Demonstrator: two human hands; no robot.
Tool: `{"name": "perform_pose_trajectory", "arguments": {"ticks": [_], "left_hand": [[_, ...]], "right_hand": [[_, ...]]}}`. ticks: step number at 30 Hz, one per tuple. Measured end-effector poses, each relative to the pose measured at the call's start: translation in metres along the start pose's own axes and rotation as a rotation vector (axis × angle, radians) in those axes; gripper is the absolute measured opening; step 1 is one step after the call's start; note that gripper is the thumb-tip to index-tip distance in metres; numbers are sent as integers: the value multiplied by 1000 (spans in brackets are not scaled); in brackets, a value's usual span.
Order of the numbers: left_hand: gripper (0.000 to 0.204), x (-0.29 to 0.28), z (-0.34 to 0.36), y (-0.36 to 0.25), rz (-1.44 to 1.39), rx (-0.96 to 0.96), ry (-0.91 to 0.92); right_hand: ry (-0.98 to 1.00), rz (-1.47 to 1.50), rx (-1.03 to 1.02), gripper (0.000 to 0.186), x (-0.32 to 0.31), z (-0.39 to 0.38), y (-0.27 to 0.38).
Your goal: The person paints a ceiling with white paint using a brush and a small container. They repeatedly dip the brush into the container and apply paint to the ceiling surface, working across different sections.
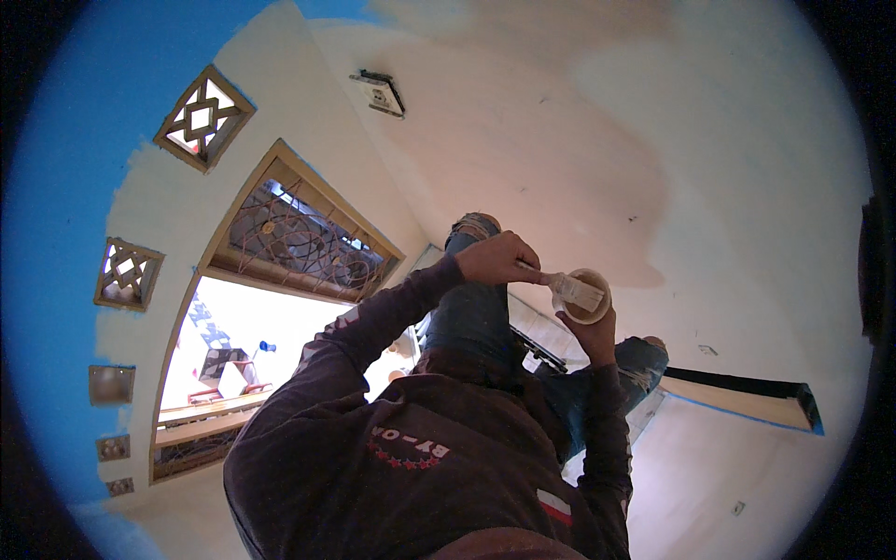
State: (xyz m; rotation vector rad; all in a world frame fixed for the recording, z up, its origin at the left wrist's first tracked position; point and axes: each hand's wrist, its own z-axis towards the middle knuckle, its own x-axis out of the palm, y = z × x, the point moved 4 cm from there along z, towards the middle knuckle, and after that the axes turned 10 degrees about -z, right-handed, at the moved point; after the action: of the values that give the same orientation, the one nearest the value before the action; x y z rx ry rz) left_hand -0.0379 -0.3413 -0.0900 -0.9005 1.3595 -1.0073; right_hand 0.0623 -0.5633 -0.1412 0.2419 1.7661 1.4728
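Note:
My left hand (502, 259) is closed round the handle of a flat paintbrush (577, 291), whose bristles are coated pale. The brush head lies over the mouth of a small round cup (602, 303) with a pale inside. Below the cup, my right hand (597, 336) is wrapped round it and holds it up. How much is in the cup is hard to see behind the bristles. Both hands are above my legs in blue jeans (471, 317), which are torn at the knees.
A wall patchily painted white and beige (523, 121) bears a switch plate (381, 92). At left, a wall part blue, part white (75, 215) has several small vent blocks (129, 273) and a wood-framed opening (201, 271) with a metal grille. A dark-edged recess (747, 397) is at right.

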Motion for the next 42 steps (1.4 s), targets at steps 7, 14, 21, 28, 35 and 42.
{"name": "perform_pose_trajectory", "arguments": {"ticks": [7, 14, 21, 28, 35, 42], "left_hand": [[38, -8, -3, -12, 32, 4, -17], [38, -8, -7, -5, -67, -5, -39], [37, -13, -8, -7, -26, -46, -52], [34, -28, -14, -9, 88, 16, -175], [26, -84, -11, -3, -152, -179, -245], [23, -159, -18, 0, -117, -25, -460]], "right_hand": [[20, -39, -1, 78, 0, 7, -9], [11, -21, -26, 79, 3, 12, -6], [30, -2, -20, 80, 5, 15, -1], [43, -2, -47, 80, 8, 24, 11], [-12, -111, -189, 80, 12, 83, 56], [-18, 9, -310, 79, 35, 147, 102]]}}
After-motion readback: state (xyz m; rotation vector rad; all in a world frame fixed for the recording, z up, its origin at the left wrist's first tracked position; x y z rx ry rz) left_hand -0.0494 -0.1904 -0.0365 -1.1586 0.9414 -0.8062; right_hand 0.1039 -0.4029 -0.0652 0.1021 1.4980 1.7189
